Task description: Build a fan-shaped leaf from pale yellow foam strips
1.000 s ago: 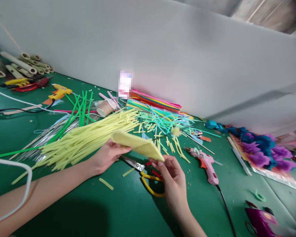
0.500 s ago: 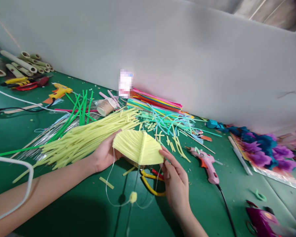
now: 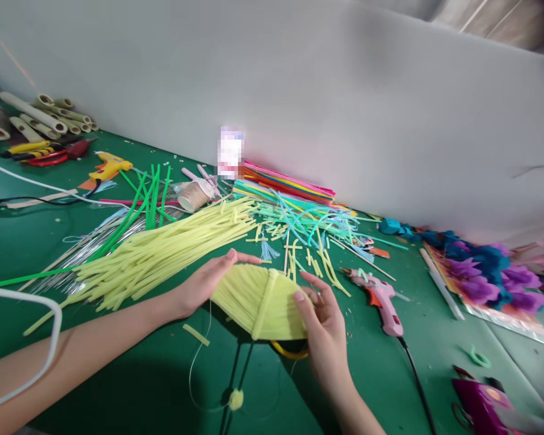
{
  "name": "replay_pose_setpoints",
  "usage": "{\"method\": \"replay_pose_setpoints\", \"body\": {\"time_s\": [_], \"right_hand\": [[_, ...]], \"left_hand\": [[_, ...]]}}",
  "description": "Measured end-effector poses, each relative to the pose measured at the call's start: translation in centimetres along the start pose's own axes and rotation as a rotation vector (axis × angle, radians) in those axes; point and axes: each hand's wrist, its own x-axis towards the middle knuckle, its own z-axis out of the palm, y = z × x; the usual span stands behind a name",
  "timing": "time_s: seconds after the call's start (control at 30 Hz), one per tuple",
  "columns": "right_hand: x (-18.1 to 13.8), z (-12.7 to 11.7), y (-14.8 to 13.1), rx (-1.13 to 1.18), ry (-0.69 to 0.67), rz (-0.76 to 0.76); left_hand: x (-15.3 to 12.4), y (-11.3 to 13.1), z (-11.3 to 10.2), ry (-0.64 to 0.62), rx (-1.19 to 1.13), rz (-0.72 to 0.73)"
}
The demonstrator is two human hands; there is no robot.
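A yellow fan [image 3: 258, 299] made of many thin strands laid side by side hangs just above the green table [image 3: 118, 374], held between both hands. The left hand [image 3: 204, 284] lies along its left edge, fingers stretched over the top. The thumb is hidden, so the hand seems to clamp the edge rather than merely rest on it. The right hand [image 3: 326, 320] pinches the right edge, fingertips curled onto the strands.

A thicker rib [image 3: 265, 302] runs across the middle of the fan and binds the strands. A thin thread [image 3: 191, 374] loops down from the underside to a small yellow ball [image 3: 236, 399] near the table.

The fan looks very light and soft, and it will likely bend or splay if squeezed. The rib is probably its firmest part, so it and the outer edges are the safest places to hold. The dangling thread could snag.

A pile of loose yellow sticks [image 3: 163, 254] lies just behind the left hand. A yellow scissor handle [image 3: 290, 351] shows under the fan, and a pink glue gun [image 3: 378, 299] lies to the right.
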Motion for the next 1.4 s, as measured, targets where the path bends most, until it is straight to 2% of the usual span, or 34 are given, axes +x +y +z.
{"method": "replay_pose_setpoints", "body": {"time_s": [0.1,0.23,0.37,0.53,0.9,0.97,1.07,1.17,1.4], "right_hand": [[0.1,-0.1,-0.3,-0.066,-0.037,0.040],[0.3,-0.1,-0.3,-0.123,-0.048,0.052],[0.2,-0.1,-0.1,-0.152,-0.060,0.041],[0.2,-0.1,-0.1,-0.171,-0.071,0.037],[0.3,-0.1,-0.1,-0.177,-0.073,0.024],[0.3,-0.1,-0.1,-0.185,-0.068,0.022],[0.3,-0.2,-0.1,-0.191,-0.071,0.026],[0.2,-0.2,-0.1,-0.187,-0.082,0.029],[0.2,-0.2,0.1,-0.160,-0.089,0.034]], "left_hand": [[-0.4,0.4,0.3,-0.059,0.199,-0.016],[-0.7,0.6,0.3,-0.053,0.402,0.028],[-0.5,0.3,-0.1,-0.066,0.472,0.020],[-0.3,0.1,-0.2,-0.077,0.448,0.050],[-0.1,0.3,-0.4,-0.129,0.225,-0.058],[0.0,0.3,-0.8,-0.172,0.193,-0.115],[0.1,0.1,-1.3,-0.239,0.134,-0.285],[0.0,-0.1,-1.7,-0.208,0.093,-0.399],[0.0,-0.6,-2.1,-0.235,0.048,-0.392]]}}
